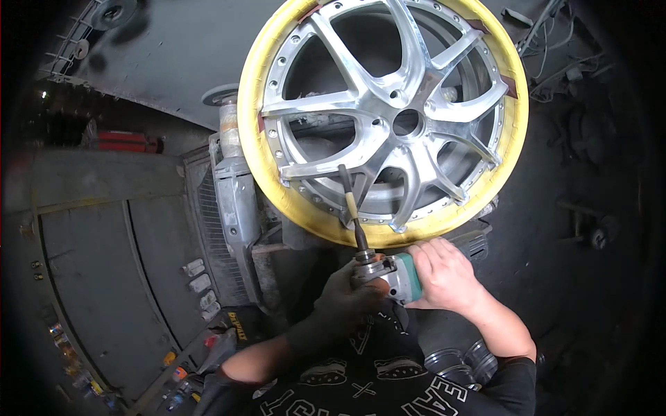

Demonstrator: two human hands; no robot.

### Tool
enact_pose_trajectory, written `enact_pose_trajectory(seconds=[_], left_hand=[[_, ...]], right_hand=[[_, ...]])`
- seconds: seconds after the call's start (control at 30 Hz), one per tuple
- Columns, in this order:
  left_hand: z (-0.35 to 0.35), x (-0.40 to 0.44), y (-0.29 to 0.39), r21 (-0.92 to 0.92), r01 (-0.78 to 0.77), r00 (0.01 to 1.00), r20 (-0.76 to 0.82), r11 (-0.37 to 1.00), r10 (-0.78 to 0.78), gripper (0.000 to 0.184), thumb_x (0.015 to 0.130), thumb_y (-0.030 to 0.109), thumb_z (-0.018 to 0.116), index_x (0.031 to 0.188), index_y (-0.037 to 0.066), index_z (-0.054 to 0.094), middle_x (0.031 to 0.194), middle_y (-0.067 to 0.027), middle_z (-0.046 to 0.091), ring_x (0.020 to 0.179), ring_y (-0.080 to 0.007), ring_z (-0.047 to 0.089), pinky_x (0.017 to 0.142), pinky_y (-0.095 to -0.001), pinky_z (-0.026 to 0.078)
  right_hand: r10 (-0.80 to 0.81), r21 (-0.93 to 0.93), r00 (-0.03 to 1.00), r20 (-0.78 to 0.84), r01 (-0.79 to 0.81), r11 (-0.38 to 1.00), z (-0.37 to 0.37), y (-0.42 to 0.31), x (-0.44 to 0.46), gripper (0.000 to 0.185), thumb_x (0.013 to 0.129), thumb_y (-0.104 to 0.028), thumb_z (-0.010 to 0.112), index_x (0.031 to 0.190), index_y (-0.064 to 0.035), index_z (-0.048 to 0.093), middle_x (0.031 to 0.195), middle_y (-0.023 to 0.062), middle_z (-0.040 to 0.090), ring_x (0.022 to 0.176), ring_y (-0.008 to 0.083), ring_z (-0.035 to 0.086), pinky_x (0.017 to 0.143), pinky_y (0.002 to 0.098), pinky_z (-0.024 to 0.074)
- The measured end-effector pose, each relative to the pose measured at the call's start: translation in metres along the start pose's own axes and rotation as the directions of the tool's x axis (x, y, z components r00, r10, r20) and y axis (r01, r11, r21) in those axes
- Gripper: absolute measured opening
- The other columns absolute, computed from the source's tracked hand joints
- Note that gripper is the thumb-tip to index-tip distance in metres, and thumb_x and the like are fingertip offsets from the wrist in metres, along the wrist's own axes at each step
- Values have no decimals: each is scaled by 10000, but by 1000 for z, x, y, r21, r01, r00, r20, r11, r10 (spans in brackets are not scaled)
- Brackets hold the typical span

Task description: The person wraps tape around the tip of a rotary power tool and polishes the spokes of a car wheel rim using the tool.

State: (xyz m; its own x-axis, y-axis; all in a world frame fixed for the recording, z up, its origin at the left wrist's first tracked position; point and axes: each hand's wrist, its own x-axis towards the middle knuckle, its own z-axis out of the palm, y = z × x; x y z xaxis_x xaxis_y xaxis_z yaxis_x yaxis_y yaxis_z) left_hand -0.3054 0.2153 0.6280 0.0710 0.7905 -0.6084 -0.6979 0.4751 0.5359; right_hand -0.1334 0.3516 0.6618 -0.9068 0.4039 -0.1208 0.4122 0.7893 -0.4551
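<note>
A silver alloy wheel (423, 87) with several spokes faces me, its outer lip wrapped in yellow tape (253, 149). Just below it, both my hands grip a green and silver die grinder (406, 277). My left hand (341, 298), in a dark glove, is closed around the tool's front end. Bare, my right hand (442, 276) wraps round the green body. A long dark shaft with a pale band (350, 201) points up from the tool, and its tip overlaps a lower-left spoke; whether it touches I cannot tell.
A dusty grey machine (236, 201) stands behind the wheel at left. Further left are grey panels (97, 270) and a red object (125, 142). Cables (555, 41) hang at upper right. Several metal rims (461, 362) lie on the floor by my right elbow.
</note>
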Motion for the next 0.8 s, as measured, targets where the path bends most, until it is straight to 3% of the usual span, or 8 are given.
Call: enact_pose_trajectory(seconds=[0.03, 0.1, 0.2, 0.3, 0.4, 0.53, 0.63, 0.8], left_hand=[[-4, -2, 3, -4, -3, 1000, 2, 1000, 3, 599, 861, 281, 751, 1316, 8, 473, 1062, -34, 587, 895, -76, 552, 769, -248, 468], [-9, -3, 11, 131, -43, 998, 58, 990, 35, 639, 875, 360, 715, 1332, -13, 470, 1196, -71, 585, 1070, -142, 545, 956, -316, 432], [-10, 6, 19, 159, -98, 982, 175, 982, 70, 561, 901, 333, 681, 1304, -11, 498, 1174, -69, 595, 1076, -136, 541, 960, -316, 430], [2, 12, 24, 204, -66, 993, 105, 977, 45, 420, 878, 180, 723, 1216, -2, 553, 1039, -40, 622, 942, -83, 563, 822, -257, 470], [-3, 22, 6, 68, -41, 995, 94, 997, 34, 359, 870, 140, 732, 1164, 0, 580, 1019, -42, 637, 939, -80, 569, 824, -251, 479], [-10, 16, 6, 129, -49, 994, 102, 990, 35, 445, 869, 93, 713, 1270, -11, 549, 1124, -63, 625, 1020, -102, 562, 912, -272, 460], [-21, 5, 0, 4, -89, 994, 56, 996, 89, 371, 865, 124, 730, 1179, 5, 573, 1036, -43, 632, 939, -83, 566, 846, -259, 479], [-53, -14, -2, 42, -126, 992, -19, 991, 127, 430, 861, 147, 718, 1232, -2, 560, 1060, -52, 628, 962, -98, 565, 873, -268, 459]], right_hand=[[5, 7, 1000, 7, -5, 1000, 1, -3, 3, 819, 460, -330, 904, 1104, 27, 544, 1014, 159, 613, 935, 315, 616, 893, 394, 486], [15, 5, 1000, -18, -15, 1000, 1, -8, 3, 829, 457, -328, 904, 1110, 30, 540, 1015, 161, 612, 937, 318, 615, 894, 401, 485], [35, -29, 997, -67, -37, 999, 0, -11, 0, 849, 453, -325, 905, 1123, 35, 528, 1016, 168, 610, 942, 328, 612, 896, 414, 482], [62, -62, 996, -59, -66, 996, 0, -8, -6, 872, 449, -323, 905, 1139, 39, 514, 1021, 178, 607, 949, 340, 608, 899, 428, 477], [91, -69, 995, -39, -93, 993, 6, -6, -8, 886, 449, -316, 905, 1152, 45, 505, 1034, 184, 605, 954, 348, 605, 898, 435, 474], [90, -81, 995, -47, -94, 992, 12, -12, -7, 888, 449, -311, 906, 1153, 47, 499, 1018, 173, 602, 937, 343, 604, 887, 431, 475], [58, -94, 998, -27, -61, 994, 18, -24, 1, 890, 450, -319, 907, 1151, 46, 497, 987, 160, 596, 908, 332, 604, 862, 423, 479], [7, -58, 1000, -9, -7, 998, 32, -46, 23, 838, 490, -349, 894, 1123, 41, 507, 933, 140, 584, 854, 312, 606, 816, 405, 485]])
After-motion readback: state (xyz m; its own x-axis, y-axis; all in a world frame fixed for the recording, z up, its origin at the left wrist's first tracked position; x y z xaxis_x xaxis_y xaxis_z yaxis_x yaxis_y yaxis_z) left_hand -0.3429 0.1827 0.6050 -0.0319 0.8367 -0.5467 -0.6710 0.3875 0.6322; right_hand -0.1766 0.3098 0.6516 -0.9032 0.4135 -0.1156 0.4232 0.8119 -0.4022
